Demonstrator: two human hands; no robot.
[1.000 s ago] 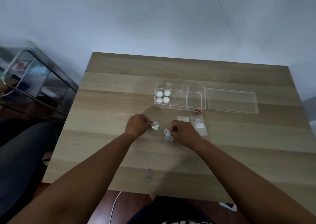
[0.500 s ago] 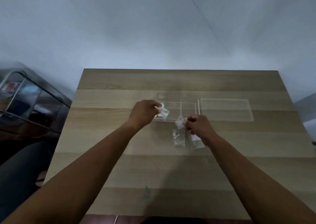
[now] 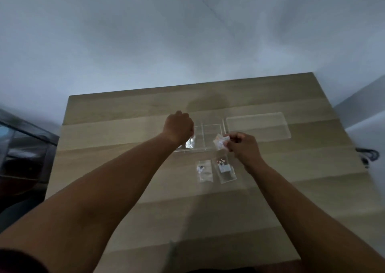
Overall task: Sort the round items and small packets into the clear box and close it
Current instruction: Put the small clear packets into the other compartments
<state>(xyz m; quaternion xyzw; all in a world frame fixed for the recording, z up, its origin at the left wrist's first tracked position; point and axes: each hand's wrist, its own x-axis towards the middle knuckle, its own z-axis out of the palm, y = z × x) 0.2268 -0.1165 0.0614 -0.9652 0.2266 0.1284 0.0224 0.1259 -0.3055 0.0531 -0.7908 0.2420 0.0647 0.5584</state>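
- Nearest the person, two bare forearms reach out over the wooden table (image 3: 125, 193), one from each lower corner of the view.
- Just short of the right hand and between the two arms, two small clear packets lie flat on the table side by side: the left packet (image 3: 204, 171) and the right packet (image 3: 225, 170), each with small dark and reddish bits showing inside. Neither is touched by a hand.
- The right hand (image 3: 242, 148) is curled, its fingertips pinched on a small crumpled packet (image 3: 220, 142) held up off the table, just at the near right corner of the clear box (image 3: 212, 131).
- The left hand (image 3: 179, 127) is closed in a loose fist over the left part of the box, with a shiny packet (image 3: 190, 142) hanging beneath its fingers, above or inside a box compartment; which one is hard to tell.
- The box stands open between and just beyond the hands; its left end is hidden by the left hand.
- To the right of the box, beyond the right hand, the clear lid (image 3: 258, 127) lies flat on the table, just beside the box.
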